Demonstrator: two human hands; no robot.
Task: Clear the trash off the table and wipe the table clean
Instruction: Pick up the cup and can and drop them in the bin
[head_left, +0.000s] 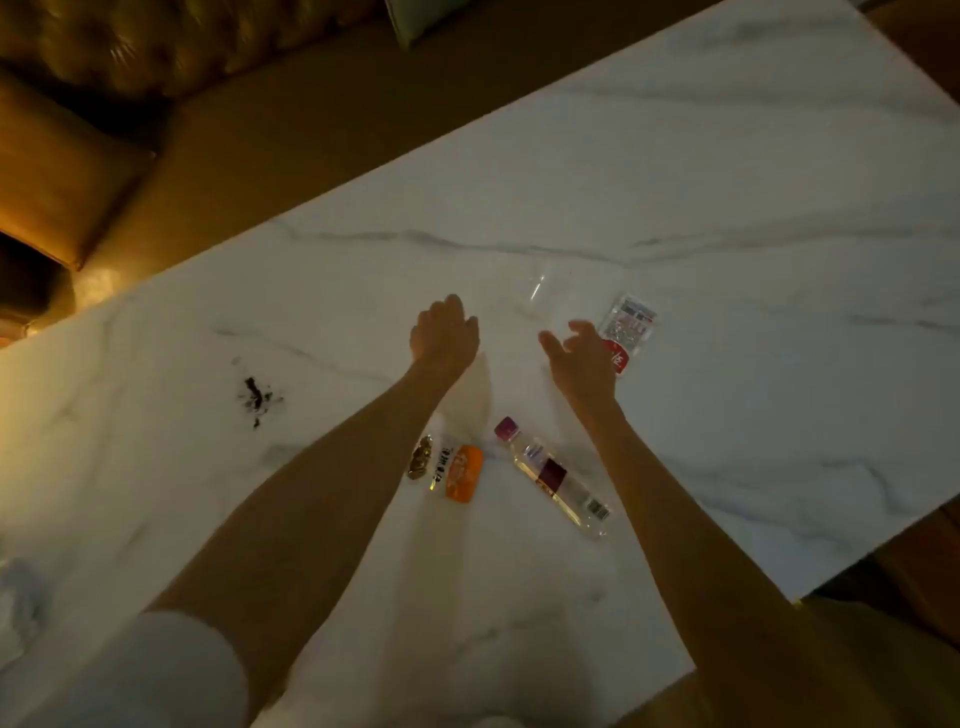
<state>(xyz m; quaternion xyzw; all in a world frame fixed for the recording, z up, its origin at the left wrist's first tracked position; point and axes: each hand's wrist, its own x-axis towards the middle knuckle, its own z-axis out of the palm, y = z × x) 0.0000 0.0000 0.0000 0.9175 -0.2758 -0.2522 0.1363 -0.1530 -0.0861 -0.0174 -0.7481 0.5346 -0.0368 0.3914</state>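
Note:
Both my arms reach out over a white marble table (727, 208). My left hand (444, 330) hovers with fingers loosely curled and holds nothing. My right hand (582, 353) is open, thumb apart from the fingers, right beside a clear and red snack wrapper (628, 327). A clear plastic cup (545, 293) lies just beyond the two hands, hard to make out. Between my forearms lie an empty plastic bottle with a purple cap (553, 475) and an orange and clear wrapper (452, 470). A dark smear of crumbs (255, 397) marks the table at the left.
A white crumpled cloth or tissue (21, 603) lies at the table's near left edge. A brown sofa (62, 171) with a cushion stands past the far left edge. The table's right corner (795, 597) is near my right elbow.

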